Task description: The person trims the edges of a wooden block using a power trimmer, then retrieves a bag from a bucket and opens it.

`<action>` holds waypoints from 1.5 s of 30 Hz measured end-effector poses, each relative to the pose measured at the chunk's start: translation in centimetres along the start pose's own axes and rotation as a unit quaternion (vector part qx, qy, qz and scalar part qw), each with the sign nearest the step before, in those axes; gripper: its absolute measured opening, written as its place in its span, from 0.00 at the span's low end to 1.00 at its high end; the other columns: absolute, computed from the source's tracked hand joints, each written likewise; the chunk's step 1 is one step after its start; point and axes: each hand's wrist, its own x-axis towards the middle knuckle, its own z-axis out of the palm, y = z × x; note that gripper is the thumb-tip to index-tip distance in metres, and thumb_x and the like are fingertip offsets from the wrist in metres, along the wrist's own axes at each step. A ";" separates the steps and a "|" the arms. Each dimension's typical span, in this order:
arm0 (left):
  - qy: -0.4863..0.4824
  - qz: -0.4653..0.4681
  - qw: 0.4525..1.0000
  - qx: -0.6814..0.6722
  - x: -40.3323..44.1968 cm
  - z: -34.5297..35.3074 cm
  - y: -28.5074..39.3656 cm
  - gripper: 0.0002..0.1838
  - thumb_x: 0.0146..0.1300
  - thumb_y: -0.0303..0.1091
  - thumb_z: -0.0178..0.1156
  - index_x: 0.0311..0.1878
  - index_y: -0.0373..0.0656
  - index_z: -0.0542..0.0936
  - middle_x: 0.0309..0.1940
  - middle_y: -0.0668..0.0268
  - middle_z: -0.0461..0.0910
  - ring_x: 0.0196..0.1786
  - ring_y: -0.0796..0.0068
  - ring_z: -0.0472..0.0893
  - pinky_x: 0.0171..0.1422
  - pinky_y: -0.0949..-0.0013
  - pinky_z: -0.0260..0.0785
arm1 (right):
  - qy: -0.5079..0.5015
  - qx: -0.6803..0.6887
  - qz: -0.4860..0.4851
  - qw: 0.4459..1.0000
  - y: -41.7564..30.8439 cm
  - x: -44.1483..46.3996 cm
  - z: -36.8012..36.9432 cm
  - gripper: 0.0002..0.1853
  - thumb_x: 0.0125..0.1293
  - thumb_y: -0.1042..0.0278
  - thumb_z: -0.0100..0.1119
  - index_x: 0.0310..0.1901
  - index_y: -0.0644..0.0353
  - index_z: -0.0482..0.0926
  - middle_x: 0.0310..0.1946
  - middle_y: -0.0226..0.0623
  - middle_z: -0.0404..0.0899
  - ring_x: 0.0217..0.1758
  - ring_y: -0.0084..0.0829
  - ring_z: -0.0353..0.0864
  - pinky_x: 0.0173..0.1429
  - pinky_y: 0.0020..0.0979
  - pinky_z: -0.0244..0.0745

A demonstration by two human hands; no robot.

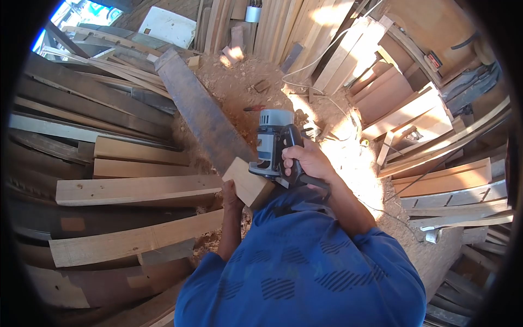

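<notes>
My right hand (308,161) is wrapped round the black handle of a grey and black router (267,144), a power tool with a round motor housing. Its base meets the upper right edge of a pale wood block (248,182). At the block's left side, my left hand (231,197) grips it, with most of the fingers hidden behind the wood. A long dark plank (201,109) runs from beneath the block up to the upper left. The router's bit is out of sight.
Pale boards (136,189) and dark timber lie stacked on the left. Sawdust and shavings (245,82) cover the floor ahead. More planks (297,32) lean at the back. A white cord (321,92) crosses the floor, and wood pieces (408,117) are piled on the right.
</notes>
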 end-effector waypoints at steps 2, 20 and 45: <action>0.046 0.035 0.997 -0.056 -1.1 0.7 2.1 0.30 0.65 0.38 0.46 0.70 0.36 0.65 0.62 0.53 0.74 0.63 0.50 0.79 0.65 0.47 0.77 | 0.022 0.009 -0.008 1.000 -0.4 0.1 -0.1 0.06 0.67 0.73 0.56 0.44 0.63 0.76 0.24 0.32 0.76 0.23 0.24 0.77 0.31 0.28 0.78; 0.168 -0.005 0.971 0.172 -6.1 -1.9 1.9 0.38 0.57 0.27 0.64 0.68 0.53 0.56 0.61 0.53 0.66 0.51 0.54 0.79 0.42 0.49 0.83 | 0.068 0.080 -0.031 0.994 -1.2 0.6 -2.0 0.03 0.67 0.74 0.58 0.40 0.61 0.75 0.25 0.31 0.75 0.24 0.25 0.77 0.30 0.30 0.77; 0.015 -0.201 0.975 0.090 -7.1 8.3 2.5 0.28 0.77 0.51 0.45 0.71 0.43 0.65 0.64 0.51 0.71 0.61 0.49 0.76 0.57 0.43 0.78 | 0.027 -0.019 -0.034 0.999 -0.6 0.0 -1.9 0.06 0.66 0.73 0.58 0.41 0.64 0.78 0.23 0.32 0.77 0.22 0.24 0.78 0.29 0.28 0.77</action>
